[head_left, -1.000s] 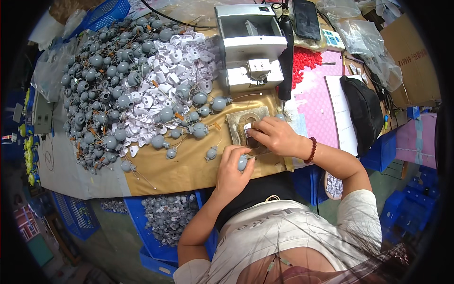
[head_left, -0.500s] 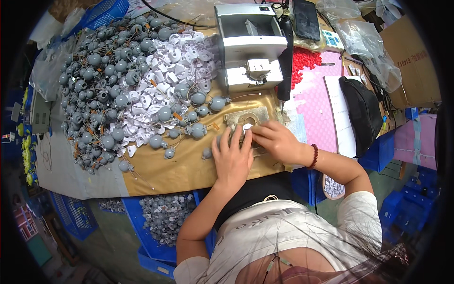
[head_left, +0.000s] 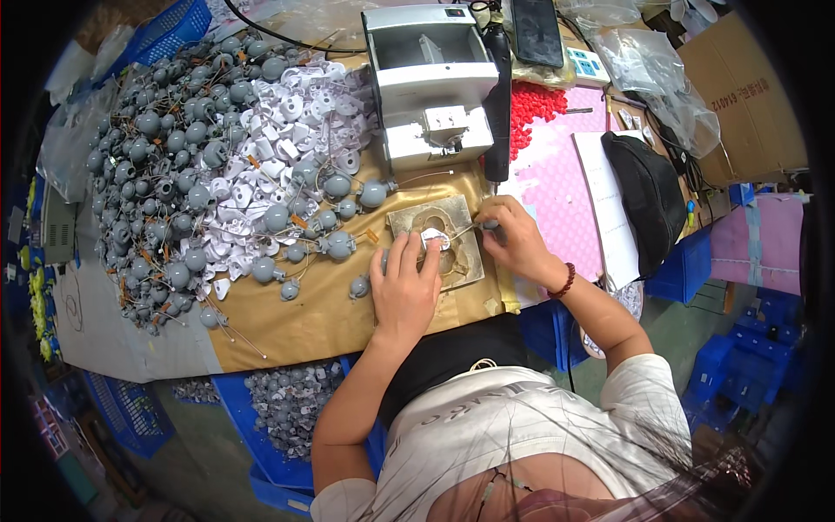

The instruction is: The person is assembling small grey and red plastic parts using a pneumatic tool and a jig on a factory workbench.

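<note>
A small white plastic part point(head_left: 434, 237) sits in the recess of a square, metal-looking fixture block point(head_left: 465, 270) on the brown-covered table. My left hand point(head_left: 407, 283) lies palm down at the block's left side, fingers spread, fingertips touching the white part. Partly hidden by its outer fingers is a grey ball-shaped part point(head_left: 384, 258). At the block's right edge, my right hand point(head_left: 515, 237) is closed in a pinch on a small grey rounded piece point(head_left: 490, 224). A thin line, perhaps a wire, runs from that piece toward the white part.
Grey ball-shaped parts with wires point(head_left: 139, 174) and white plastic parts point(head_left: 287, 130) are heaped at left. Behind the block stands a silver machine point(head_left: 430, 83), with a black screwdriver-like tool point(head_left: 497, 113) beside it. Red pieces point(head_left: 532, 109) and a black pouch point(head_left: 648, 191) lie at right.
My right hand has drawn back to the right from the white part, now pinching a grey piece. More of the block shows. My left hand stays on the part; the whole view has shifted slightly.
</note>
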`<state>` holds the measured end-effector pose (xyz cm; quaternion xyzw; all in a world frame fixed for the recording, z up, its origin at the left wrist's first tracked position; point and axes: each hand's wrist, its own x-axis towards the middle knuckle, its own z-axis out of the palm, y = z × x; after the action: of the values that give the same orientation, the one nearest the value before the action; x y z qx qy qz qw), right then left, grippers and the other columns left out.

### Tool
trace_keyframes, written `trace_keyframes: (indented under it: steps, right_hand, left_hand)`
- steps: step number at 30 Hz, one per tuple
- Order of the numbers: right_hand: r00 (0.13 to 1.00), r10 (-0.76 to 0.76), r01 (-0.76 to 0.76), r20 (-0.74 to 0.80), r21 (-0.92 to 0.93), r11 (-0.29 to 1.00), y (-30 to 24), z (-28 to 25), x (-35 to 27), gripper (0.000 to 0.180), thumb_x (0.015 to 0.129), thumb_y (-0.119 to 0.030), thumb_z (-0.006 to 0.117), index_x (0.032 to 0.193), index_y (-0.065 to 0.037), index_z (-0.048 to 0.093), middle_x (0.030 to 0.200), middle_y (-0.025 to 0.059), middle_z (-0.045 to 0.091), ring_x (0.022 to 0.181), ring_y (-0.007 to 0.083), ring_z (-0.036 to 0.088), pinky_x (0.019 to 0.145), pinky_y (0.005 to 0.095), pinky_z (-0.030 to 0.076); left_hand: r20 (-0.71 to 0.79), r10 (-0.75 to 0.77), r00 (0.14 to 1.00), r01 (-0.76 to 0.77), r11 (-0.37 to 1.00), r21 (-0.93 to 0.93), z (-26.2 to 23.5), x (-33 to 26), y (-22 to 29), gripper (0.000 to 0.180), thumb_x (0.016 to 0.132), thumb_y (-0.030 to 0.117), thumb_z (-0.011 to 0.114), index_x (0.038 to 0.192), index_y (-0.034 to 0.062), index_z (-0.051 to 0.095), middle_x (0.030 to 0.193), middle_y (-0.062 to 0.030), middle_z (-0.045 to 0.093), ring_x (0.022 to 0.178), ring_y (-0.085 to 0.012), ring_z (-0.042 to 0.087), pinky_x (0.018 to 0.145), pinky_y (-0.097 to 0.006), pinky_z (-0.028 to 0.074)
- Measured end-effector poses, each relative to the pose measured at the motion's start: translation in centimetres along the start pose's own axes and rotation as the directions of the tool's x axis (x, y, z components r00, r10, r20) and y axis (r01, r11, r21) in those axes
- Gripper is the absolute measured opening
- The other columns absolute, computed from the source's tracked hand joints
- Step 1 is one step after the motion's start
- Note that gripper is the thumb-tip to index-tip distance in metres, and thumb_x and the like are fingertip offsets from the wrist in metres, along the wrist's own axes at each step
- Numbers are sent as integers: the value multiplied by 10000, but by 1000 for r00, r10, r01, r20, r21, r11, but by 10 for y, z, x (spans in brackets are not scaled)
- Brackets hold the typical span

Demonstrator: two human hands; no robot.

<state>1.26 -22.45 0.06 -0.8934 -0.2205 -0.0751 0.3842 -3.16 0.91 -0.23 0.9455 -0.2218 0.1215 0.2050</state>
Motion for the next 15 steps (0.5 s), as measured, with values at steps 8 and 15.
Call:
trace_keyframes:
  steps: [8,15]
  right_hand:
    - [774,450,-509,446,860,23,-21,-5,34,325,912,35,652,1226,-9,582,870,45,595,691,96,595,560,228,492]
    - [826,349,-556,443,537,635,-12,7,43,276,871,-102,786,1087,21,665,845,30,675,662,84,588,595,231,493]
  left_hand:
    - [1,5,1000,-5,1000,-22,-2,1,-2,451,776,143,740,1216,91,650,1276,-135,579,1248,-294,520,1015,-512,397]
    - [-11,21,1000,-22,994,-105,-4,4,-10,381,774,120,734,1147,81,671,1243,-135,598,1253,-288,530,1040,-501,394]
